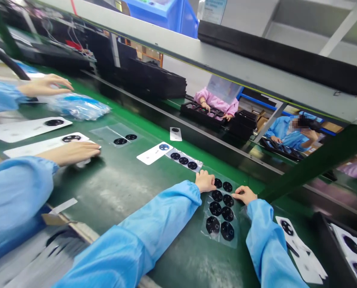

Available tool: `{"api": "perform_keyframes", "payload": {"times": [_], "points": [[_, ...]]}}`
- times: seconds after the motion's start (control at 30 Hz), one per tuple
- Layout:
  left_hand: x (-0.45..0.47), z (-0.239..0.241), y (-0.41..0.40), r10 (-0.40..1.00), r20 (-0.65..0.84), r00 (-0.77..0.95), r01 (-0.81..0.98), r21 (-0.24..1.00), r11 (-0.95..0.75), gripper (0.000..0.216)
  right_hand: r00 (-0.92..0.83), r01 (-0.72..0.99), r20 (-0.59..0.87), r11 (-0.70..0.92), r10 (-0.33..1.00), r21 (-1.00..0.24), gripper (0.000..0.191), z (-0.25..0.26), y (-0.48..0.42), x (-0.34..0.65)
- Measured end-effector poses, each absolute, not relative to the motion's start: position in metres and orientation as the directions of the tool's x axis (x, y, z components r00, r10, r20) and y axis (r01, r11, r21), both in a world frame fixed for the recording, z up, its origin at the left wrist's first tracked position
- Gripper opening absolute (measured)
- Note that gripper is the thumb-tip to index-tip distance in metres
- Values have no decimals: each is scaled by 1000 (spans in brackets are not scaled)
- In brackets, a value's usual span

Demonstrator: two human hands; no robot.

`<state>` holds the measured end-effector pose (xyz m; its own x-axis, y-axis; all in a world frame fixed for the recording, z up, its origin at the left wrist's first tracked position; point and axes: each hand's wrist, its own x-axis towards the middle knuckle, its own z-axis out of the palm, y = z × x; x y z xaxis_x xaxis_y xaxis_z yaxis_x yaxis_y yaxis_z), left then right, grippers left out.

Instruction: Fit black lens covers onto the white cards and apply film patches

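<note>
A clear plastic sheet (207, 231) carrying two columns of black round camera lens pieces (215, 209) lies on the green bench before me. At its upper left edge, my left hand (205, 181) has its fingers closed on the film, partly covering one piece. Across from it my right hand (245, 195) pinches the right edge beside the upper pieces; its exact grip is too small to make out. Beyond my left hand lies a strip (183, 161) with three more black pieces, against a white phone-shaped card (150, 155) with a dark lens circle.
At left, a co-worker's hands (69, 153) in blue sleeves are over white phone back panels (25, 129) and a plastic bag (81, 106). More panels (300, 252) and a black tray (324, 236) stand at right. A green post (319, 160) slants nearby. Other people work across the line.
</note>
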<state>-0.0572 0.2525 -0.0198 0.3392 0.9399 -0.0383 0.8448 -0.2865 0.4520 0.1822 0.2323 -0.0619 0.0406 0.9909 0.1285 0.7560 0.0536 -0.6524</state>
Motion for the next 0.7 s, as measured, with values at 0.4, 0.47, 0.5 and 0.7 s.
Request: {"api": "perform_keyframes", "payload": {"times": [0.4, 0.47, 0.5, 0.7], "points": [[-61, 17, 174, 842, 173, 511, 368, 841, -396, 42, 466, 509, 456, 192, 759, -839, 48, 35, 72, 154], [-53, 21, 128, 738, 170, 653, 195, 904, -381, 61, 544, 428, 521, 317, 657, -846, 42, 39, 46, 127], [-49, 22, 105, 680, 148, 718, 128, 932, -338, 61, 558, 422, 538, 343, 632, -840, 39, 36, 36, 114], [-44, 12, 26, 609, 40, 792, -169, 973, 155, 32, 221, 762, 584, 236, 781, -603, 56, -16, -22, 89]]}}
